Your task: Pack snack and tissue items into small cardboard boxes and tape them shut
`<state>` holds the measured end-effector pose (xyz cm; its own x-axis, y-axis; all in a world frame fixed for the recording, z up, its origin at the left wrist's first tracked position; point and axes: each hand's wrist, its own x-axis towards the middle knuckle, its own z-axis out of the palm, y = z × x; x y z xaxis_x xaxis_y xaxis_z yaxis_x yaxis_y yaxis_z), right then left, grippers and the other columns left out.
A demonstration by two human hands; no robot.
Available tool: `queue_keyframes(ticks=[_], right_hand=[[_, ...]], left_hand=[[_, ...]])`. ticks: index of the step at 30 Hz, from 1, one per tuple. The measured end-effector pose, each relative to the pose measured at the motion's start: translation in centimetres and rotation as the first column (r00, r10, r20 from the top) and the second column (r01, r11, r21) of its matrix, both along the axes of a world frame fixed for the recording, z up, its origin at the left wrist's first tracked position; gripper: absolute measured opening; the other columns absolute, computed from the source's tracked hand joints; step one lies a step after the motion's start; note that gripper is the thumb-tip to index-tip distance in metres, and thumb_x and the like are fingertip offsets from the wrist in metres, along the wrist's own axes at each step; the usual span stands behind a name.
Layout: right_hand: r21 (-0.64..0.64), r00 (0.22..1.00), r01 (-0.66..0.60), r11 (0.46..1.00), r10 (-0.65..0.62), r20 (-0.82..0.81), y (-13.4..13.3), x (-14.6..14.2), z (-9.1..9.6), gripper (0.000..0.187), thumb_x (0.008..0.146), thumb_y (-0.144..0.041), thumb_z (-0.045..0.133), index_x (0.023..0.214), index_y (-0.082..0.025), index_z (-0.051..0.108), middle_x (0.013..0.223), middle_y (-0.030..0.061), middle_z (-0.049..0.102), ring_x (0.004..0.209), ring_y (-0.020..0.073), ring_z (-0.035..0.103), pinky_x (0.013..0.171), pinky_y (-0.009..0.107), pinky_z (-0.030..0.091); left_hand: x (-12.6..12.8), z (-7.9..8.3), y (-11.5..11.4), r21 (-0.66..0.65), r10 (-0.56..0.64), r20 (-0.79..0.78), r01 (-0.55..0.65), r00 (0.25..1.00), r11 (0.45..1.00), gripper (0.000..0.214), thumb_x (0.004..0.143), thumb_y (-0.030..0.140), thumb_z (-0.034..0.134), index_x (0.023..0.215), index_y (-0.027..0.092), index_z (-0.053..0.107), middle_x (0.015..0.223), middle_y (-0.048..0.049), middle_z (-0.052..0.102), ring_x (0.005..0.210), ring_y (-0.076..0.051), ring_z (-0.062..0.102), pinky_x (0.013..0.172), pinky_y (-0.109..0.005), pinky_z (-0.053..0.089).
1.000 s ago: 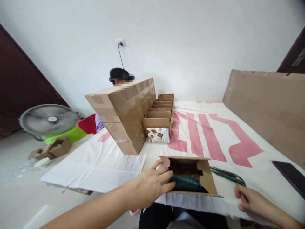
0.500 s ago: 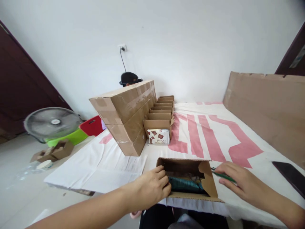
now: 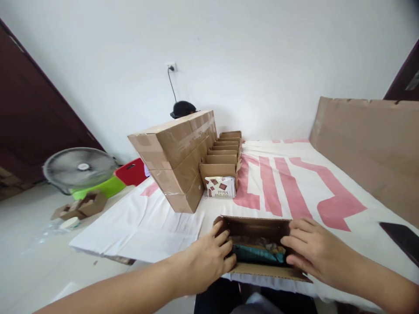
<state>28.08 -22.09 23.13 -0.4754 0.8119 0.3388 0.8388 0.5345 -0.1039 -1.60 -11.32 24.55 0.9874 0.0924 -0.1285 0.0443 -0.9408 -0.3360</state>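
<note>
A small open cardboard box lies at the near edge of the white and red sheet. Inside it shows a teal packet among other contents. My left hand rests on the box's left side, fingers curled over the edge and side flap. My right hand presses on the box's right side flap, fingers bent over it and reaching towards the inside.
A stack of taped cardboard boxes stands beyond, beside a row of open small boxes and a white printed pouch. A person's head shows behind the stack. A large cardboard sheet leans at right; a dark phone lies nearby. A fan stands on the floor.
My right hand moved from the table's near edge, over the green tool, to the box's right flap, and covers both. My left hand stayed on the left side.
</note>
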Motion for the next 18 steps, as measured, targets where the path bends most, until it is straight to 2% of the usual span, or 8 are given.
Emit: queue_keyframes(ticks=[2,4,8,11,14,18], right_hand=[[0.058,0.996,0.062,0.996,-0.065,0.066,-0.1,0.4,0.0,0.016,0.091,-0.021,0.058,0.104,-0.019,0.068,0.086,0.0063,0.071,0.079,0.0249,0.064,0.071,0.041,0.054],[0.095,0.988,0.095,0.991,-0.106,0.116,-0.2,0.9,-0.3,0.03,0.086,-0.018,0.065,0.115,-0.018,0.065,0.096,0.0085,0.073,0.08,0.025,0.067,0.07,0.04,0.056],[0.107,0.975,0.14,0.984,-0.156,0.156,-0.6,1.7,-1.9,0.08,0.066,-0.02,0.084,0.138,-0.017,0.05,0.127,0.0151,0.067,0.102,0.0302,0.069,0.079,0.041,0.061],[0.096,0.97,0.184,0.978,-0.197,0.145,-0.7,2.1,-3.1,0.101,0.06,-0.027,0.09,0.147,-0.02,0.04,0.14,0.018,0.057,0.115,0.0332,0.065,0.086,0.042,0.061],[0.082,0.97,0.202,0.976,-0.211,0.124,-0.5,2.4,-3.9,0.103,0.063,-0.034,0.088,0.151,-0.022,0.035,0.15,0.0182,0.048,0.122,0.034,0.06,0.091,0.043,0.059],[0.055,0.966,0.202,0.978,-0.208,0.152,0.3,2.7,-4.4,0.091,0.073,-0.044,0.081,0.15,-0.022,0.038,0.158,0.0173,0.035,0.123,0.037,0.059,0.084,0.045,0.061]], left_hand=[[-0.1,-0.3,-0.2,0.014,-0.019,0.024,0.018,1.0,1.0,0.018,0.085,0.029,0.059,0.1,0.021,0.064,0.093,-0.008,0.069,0.092,-0.029,0.061,0.108,-0.058,0.029],[-0.1,-0.5,-0.3,0.015,-0.036,0.054,0.035,0.998,0.999,0.015,0.086,0.025,0.056,0.097,0.02,0.064,0.087,-0.0069,0.068,0.085,-0.028,0.06,0.107,-0.061,0.028],[-0.2,-0.6,-0.5,-0.016,-0.04,0.088,0.042,0.995,0.999,0.017,0.086,0.023,0.056,0.101,0.021,0.064,0.083,-0.0057,0.068,0.084,-0.027,0.06,0.11,-0.062,0.024],[-0.2,-0.5,-0.5,-0.029,-0.035,0.089,0.038,0.995,0.999,0.018,0.086,0.023,0.056,0.102,0.02,0.065,0.084,-0.0058,0.068,0.084,-0.027,0.06,0.112,-0.061,0.023],[-0.1,-0.7,-0.3,-0.028,-0.03,0.082,0.033,0.996,0.999,0.022,0.086,0.022,0.055,0.105,0.019,0.064,0.087,-0.0071,0.069,0.086,-0.028,0.061,0.112,-0.061,0.024],[0.1,-1.2,0.3,-0.046,-0.005,0.096,0.01,0.995,0.999,0.024,0.084,0.024,0.06,0.107,0.018,0.064,0.088,-0.0081,0.07,0.087,-0.028,0.061,0.111,-0.062,0.024]])
